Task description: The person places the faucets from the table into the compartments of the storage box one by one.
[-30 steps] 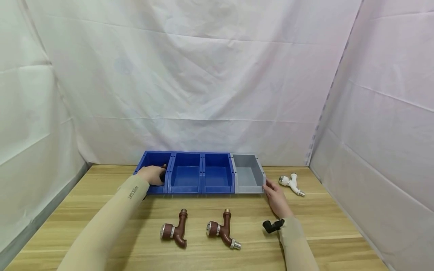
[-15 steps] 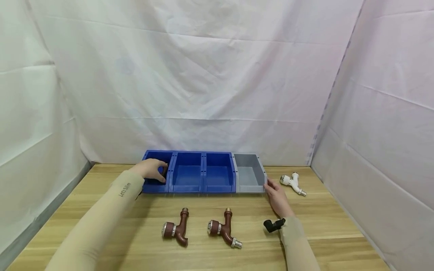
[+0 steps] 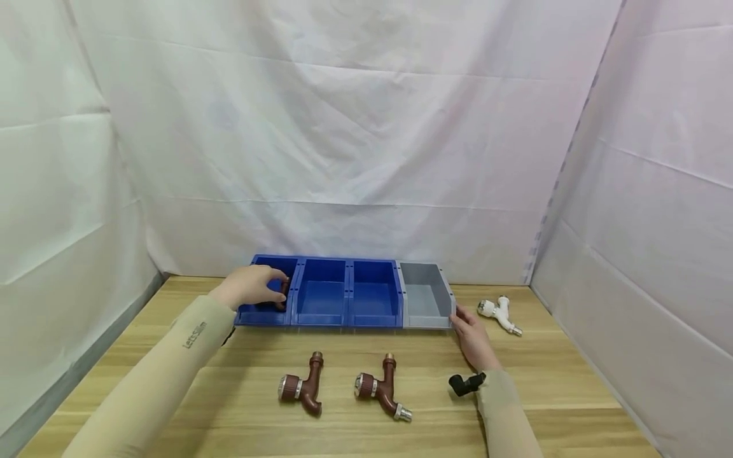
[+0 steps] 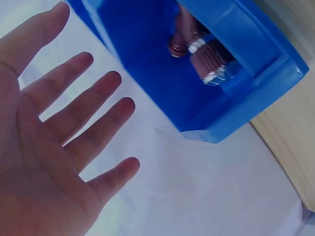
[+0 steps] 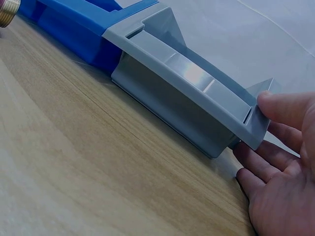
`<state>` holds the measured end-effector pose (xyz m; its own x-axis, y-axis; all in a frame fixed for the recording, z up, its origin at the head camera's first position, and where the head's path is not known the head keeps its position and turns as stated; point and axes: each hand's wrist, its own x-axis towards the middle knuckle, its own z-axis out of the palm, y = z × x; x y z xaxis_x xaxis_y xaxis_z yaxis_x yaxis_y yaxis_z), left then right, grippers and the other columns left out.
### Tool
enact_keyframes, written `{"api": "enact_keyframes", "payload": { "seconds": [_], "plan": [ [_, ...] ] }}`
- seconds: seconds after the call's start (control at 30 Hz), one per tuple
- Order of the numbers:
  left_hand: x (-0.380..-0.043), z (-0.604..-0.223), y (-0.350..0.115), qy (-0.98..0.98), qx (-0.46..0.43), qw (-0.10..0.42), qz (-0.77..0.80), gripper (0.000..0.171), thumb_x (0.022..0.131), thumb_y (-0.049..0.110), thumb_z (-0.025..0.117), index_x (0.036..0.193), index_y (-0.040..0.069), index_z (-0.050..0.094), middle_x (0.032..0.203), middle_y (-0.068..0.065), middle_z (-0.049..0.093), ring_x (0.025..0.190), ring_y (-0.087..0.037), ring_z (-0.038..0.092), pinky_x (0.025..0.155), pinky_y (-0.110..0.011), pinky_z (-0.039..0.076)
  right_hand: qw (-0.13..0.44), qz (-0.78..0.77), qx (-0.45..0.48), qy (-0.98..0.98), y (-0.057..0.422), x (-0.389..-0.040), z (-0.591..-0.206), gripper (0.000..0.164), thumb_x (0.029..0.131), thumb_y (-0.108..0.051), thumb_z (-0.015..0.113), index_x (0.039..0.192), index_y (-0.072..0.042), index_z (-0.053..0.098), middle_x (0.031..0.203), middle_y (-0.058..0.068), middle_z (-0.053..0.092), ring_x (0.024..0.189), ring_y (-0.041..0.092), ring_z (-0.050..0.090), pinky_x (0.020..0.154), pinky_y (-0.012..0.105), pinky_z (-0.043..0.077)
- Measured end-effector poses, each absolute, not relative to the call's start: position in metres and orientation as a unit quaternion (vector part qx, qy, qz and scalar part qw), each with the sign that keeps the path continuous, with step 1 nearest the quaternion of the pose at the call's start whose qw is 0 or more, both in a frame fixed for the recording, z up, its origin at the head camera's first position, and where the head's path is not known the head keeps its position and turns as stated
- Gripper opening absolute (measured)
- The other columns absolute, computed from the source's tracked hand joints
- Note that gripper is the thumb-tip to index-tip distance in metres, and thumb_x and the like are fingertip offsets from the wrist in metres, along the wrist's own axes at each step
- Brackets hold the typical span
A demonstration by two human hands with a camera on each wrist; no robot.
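Note:
My left hand (image 3: 249,285) is over the leftmost blue bin (image 3: 265,318), its fingers spread in the left wrist view. Inside that bin lies a brown faucet (image 4: 209,58) with a ribbed knob, apart from the fingers. At the other end of the row, my right hand (image 3: 476,340) pinches the front right corner of the grey bin (image 5: 172,96), thumb on the outer edge and fingers beneath the rim.
Two brown faucets (image 3: 309,385) (image 3: 385,388) lie in front of the bins. A white faucet (image 3: 501,314) lies to the right, and a black elbow-shaped faucet (image 3: 466,384) beside the right wrist. Two middle blue bins (image 3: 322,302) (image 3: 375,302) join the row. White cloth (image 3: 343,140) hangs behind.
My left hand has let go of the brown faucet, opened its fingers and drawn up and left out of the bin. The right hand keeps its hold on the grey bin.

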<state>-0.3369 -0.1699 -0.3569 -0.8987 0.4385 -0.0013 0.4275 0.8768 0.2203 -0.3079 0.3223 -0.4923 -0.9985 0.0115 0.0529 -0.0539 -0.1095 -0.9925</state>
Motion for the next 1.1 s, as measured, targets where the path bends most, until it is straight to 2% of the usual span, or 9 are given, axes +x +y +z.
{"api": "enact_keyframes", "payload": {
  "seconds": [0.1,0.17,0.3,0.4,0.53,0.83,1.1],
  "plan": [
    [-0.326,-0.355,-0.166,0.967,0.237,-0.002,0.094,0.049,0.089,0.035,0.070,0.130,0.009,0.061,0.126,-0.015,0.061,0.113,-0.037,0.057,0.088,-0.056,0.047,0.024,0.741,0.012,-0.671,0.323,-0.309,-0.492,0.053,0.103,-0.006,0.043,0.150,0.006,0.021,0.154,0.021,0.022,0.141,0.026,0.022,0.114,0.033,0.022],
    [-0.316,-0.355,-0.160,0.964,0.253,-0.023,0.084,0.050,0.088,0.038,0.070,0.129,0.010,0.062,0.118,-0.011,0.065,0.104,-0.032,0.061,0.083,-0.053,0.049,0.024,0.740,0.011,-0.673,0.324,-0.309,-0.492,0.053,0.103,-0.006,0.043,0.150,0.006,0.021,0.154,0.021,0.022,0.142,0.026,0.022,0.114,0.033,0.022],
    [-0.293,-0.357,-0.145,0.954,0.287,-0.049,0.065,0.051,0.086,0.045,0.071,0.127,0.015,0.064,0.115,-0.004,0.067,0.106,-0.028,0.062,0.091,-0.057,0.044,0.019,0.737,0.011,-0.676,0.325,-0.310,-0.490,0.054,0.103,-0.007,0.043,0.150,0.006,0.020,0.155,0.021,0.021,0.142,0.026,0.022,0.114,0.033,0.021],
    [-0.277,-0.359,-0.132,0.950,0.303,-0.050,0.052,0.051,0.085,0.049,0.070,0.126,0.019,0.065,0.122,-0.002,0.065,0.115,-0.026,0.059,0.099,-0.062,0.036,0.016,0.737,0.010,-0.676,0.326,-0.310,-0.489,0.055,0.103,-0.008,0.044,0.151,0.006,0.019,0.156,0.020,0.020,0.143,0.025,0.021,0.114,0.033,0.021],
    [-0.261,-0.366,-0.116,0.944,0.323,-0.047,0.048,0.049,0.084,0.049,0.070,0.124,0.021,0.066,0.121,0.001,0.065,0.111,-0.023,0.061,0.102,-0.061,0.034,0.016,0.735,0.002,-0.678,0.328,-0.311,-0.487,0.056,0.103,-0.009,0.045,0.151,0.004,0.019,0.156,0.019,0.019,0.143,0.024,0.020,0.115,0.033,0.020],
    [-0.238,-0.390,-0.099,0.927,0.371,-0.038,0.039,0.055,0.077,0.051,0.076,0.119,0.017,0.068,0.110,0.000,0.068,0.099,-0.020,0.064,0.095,-0.063,0.039,0.020,0.733,0.002,-0.680,0.330,-0.313,-0.485,0.054,0.103,-0.008,0.044,0.151,0.004,0.021,0.156,0.018,0.021,0.143,0.024,0.020,0.115,0.034,0.019],
    [-0.224,-0.404,-0.094,0.927,0.373,-0.026,0.024,0.062,0.072,0.057,0.077,0.119,0.018,0.068,0.108,0.000,0.065,0.100,-0.026,0.063,0.093,-0.065,0.039,0.016,0.750,0.001,-0.661,0.330,-0.311,-0.485,0.055,0.104,-0.006,0.042,0.151,0.005,0.017,0.157,0.020,0.017,0.144,0.026,0.017,0.116,0.034,0.017]
  ]
}}
